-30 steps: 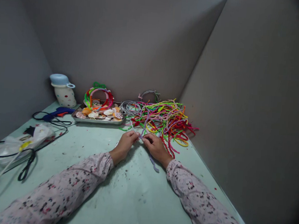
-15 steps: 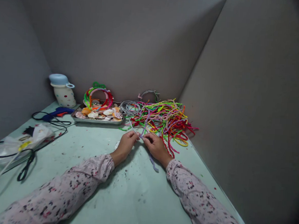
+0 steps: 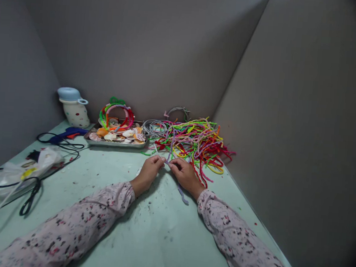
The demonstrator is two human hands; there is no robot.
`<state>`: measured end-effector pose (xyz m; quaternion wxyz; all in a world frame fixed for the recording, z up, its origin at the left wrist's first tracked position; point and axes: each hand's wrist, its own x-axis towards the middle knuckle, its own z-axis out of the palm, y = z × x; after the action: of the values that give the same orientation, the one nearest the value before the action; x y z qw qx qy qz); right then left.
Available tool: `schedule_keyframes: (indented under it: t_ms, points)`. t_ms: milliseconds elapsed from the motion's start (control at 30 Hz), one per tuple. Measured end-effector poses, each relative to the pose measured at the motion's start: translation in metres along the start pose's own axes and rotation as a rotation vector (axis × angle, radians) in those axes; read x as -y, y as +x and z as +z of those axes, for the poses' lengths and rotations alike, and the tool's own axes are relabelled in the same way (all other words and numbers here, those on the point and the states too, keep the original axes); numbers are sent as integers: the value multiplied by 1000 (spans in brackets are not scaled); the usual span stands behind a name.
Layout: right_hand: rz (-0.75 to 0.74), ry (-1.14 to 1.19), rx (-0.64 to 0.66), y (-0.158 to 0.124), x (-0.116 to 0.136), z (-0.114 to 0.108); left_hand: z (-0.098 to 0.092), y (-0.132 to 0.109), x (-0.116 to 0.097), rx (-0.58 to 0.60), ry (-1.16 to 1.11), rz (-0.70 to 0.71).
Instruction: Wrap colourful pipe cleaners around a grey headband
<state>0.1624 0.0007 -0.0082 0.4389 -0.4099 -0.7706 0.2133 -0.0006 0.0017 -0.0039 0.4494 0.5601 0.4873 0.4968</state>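
Observation:
My left hand [image 3: 148, 173] and my right hand [image 3: 186, 175] meet over the middle of the table, fingertips nearly touching. Both pinch a fuzzy lavender pipe cleaner [image 3: 182, 194]; one end hangs below my right hand and another stretch rises between the hands toward the pile. A thin pale wire or stem [image 3: 156, 148] sticks up from my left fingers. Just beyond the hands lies a tangled heap of pipe cleaners [image 3: 200, 137] in red, green, yellow, pink and purple. The exact crossing of the strands is hidden by my fingertips.
At the back left, a metal tray [image 3: 116, 144] holds seashells with colourful wrapped rings [image 3: 116, 115] on top. Coiled grey wire [image 3: 155, 128] lies beside it. A lidded bottle [image 3: 74, 108], black cables [image 3: 35, 194] and a plastic bag [image 3: 46, 159] are on the left. Grey walls enclose the table.
Both hands stay almost in place, still pinching the lavender pipe cleaner. The upper stretch of it leans slightly further left, and the view has shifted a little.

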Motion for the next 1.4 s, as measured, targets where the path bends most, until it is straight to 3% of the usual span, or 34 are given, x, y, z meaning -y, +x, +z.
schedule_keyframes:
  t_ms: [267,433,733,900,1100,1400]
  points:
    - [6,-52,-73,2,-2,-1,1,-1,2,8,18,27]
    - [5,-61,-114,2,-7,0,-1,0,3,-57,99,54]
    - [11,-66,-102,3,-5,-1,-1,-8,-5,-228,430,429]
    - [0,-61,-104,3,-3,0,-2,-9,-6,-242,670,556]
    - [-1,-64,-91,3,-3,0,-2,-7,-5,-171,777,550]
    - [-8,-49,-77,2,0,-1,-3,-3,0,-81,677,471]
